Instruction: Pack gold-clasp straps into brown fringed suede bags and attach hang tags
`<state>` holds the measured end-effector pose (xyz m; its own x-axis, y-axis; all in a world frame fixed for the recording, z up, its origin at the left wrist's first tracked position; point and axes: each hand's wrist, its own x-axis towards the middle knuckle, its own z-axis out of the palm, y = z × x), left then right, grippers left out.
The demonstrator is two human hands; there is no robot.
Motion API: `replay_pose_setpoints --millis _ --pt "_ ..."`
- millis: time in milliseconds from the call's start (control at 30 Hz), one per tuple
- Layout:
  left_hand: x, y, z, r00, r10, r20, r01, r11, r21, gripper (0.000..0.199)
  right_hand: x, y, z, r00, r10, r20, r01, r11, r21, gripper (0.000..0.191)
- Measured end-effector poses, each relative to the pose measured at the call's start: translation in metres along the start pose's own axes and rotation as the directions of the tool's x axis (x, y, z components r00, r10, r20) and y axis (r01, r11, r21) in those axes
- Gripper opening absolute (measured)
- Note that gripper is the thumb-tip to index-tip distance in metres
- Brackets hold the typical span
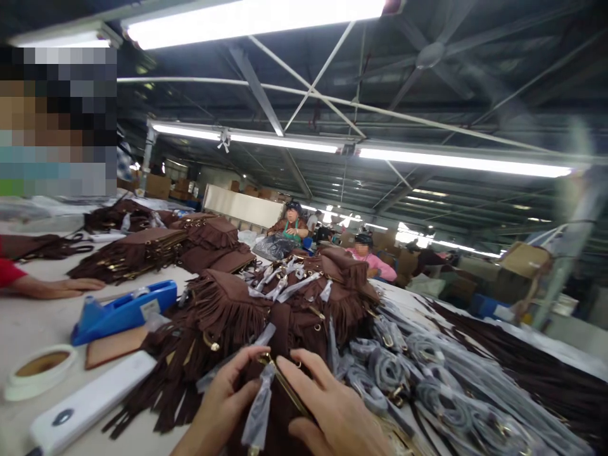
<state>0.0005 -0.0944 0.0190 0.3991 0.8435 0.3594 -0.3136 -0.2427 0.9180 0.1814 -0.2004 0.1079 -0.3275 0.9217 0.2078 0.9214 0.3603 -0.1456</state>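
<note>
A dark brown bag [278,418] with a gold zipper lies right in front of me, partly covered by my hands. My left hand [225,399] has its thumb and fingers closed around the zipper's end, by a gold metal piece. From there hangs a zipper pull [259,408] wrapped in thin plastic. My right hand [327,405] grips the bag along the zipper, fingers stretched over its top edge and thumb bent below. Just beyond both hands rises a heap of brown fringed bags [232,294], several with plastic-wrapped pulls.
At left are a blue tape dispenser [126,310], a tape roll [40,372] and a white device [92,405]. A co-worker's hand [61,287] rests on the table nearby. Plastic-wrapped straps [456,392] cover the right side. More people sit further back.
</note>
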Motion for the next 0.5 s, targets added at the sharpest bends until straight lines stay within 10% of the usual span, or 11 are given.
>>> replay_pose_setpoints --millis 100,200,333,500 --pt "-0.003 0.012 0.003 0.998 0.057 0.036 -0.057 0.998 0.005 0.037 0.036 -0.017 -0.004 0.963 -0.259 -0.074 0.244 0.956 -0.162 0.025" --pt "-0.005 0.020 0.000 0.996 0.083 0.042 -0.083 0.996 0.011 0.027 0.050 -0.020 -0.008 0.896 -0.413 -0.165 0.431 0.898 0.090 0.018" --pt "-0.002 0.015 -0.011 0.998 0.039 -0.050 -0.039 0.999 0.013 0.017 0.030 -0.006 -0.006 0.941 -0.270 -0.206 0.339 0.774 0.534 0.025" --pt "0.000 -0.002 -0.001 1.000 -0.024 0.012 0.024 1.000 0.000 0.013 -0.015 0.012 0.008 0.978 -0.059 -0.199 0.156 0.842 0.517 0.031"
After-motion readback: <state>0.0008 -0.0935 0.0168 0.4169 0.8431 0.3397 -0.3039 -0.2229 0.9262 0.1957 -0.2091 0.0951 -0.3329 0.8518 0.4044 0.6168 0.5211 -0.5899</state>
